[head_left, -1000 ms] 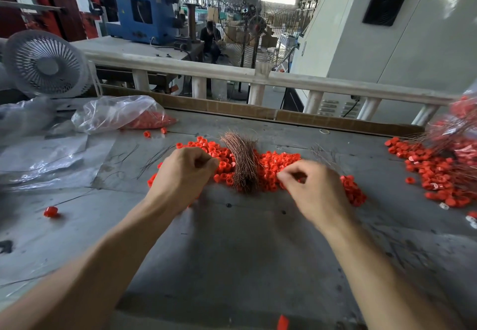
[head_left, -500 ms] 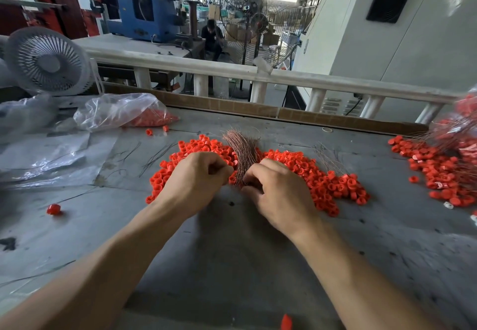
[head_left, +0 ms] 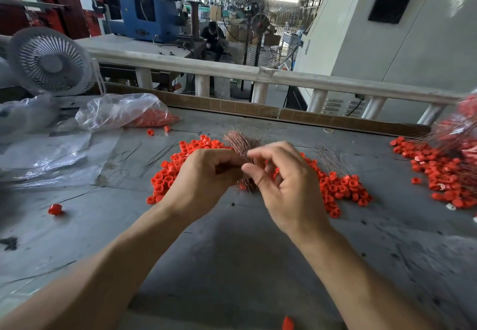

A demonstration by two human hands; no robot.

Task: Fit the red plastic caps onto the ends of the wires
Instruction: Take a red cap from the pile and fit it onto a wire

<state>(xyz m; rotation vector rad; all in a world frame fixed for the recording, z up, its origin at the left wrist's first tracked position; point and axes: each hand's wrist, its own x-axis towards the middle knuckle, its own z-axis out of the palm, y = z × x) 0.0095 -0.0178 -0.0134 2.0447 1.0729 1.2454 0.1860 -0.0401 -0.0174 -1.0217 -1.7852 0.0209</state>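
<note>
- Both hands have lifted off the pile since half a second ago and now meet in front of the wire bundle; the right hand, which was pressed low against the wires, has risen and opened its outer fingers.
- At far left, a clear plastic bag (head_left: 121, 112) holds more red caps, and a lone stray cap (head_left: 54, 209) lies well apart from the rest.
- Left hand (head_left: 204, 174): fingers curled inward, thumb meeting them; it seems to pinch something small, though what it is I cannot tell.
- Copper wire bundle (head_left: 241, 143) lies across the loose red caps (head_left: 170, 172) on the grey table (head_left: 232, 252), just behind the hands.
- Right hand (head_left: 284, 182): thumb and forefinger pinch at the bundle's near end, likely one thin wire.
- Further right, a second heap of capped wires (head_left: 444, 172).
- Risk: the fine wire could bend or slip from the pinch, or drag neighbouring strands out and scatter caps.
</note>
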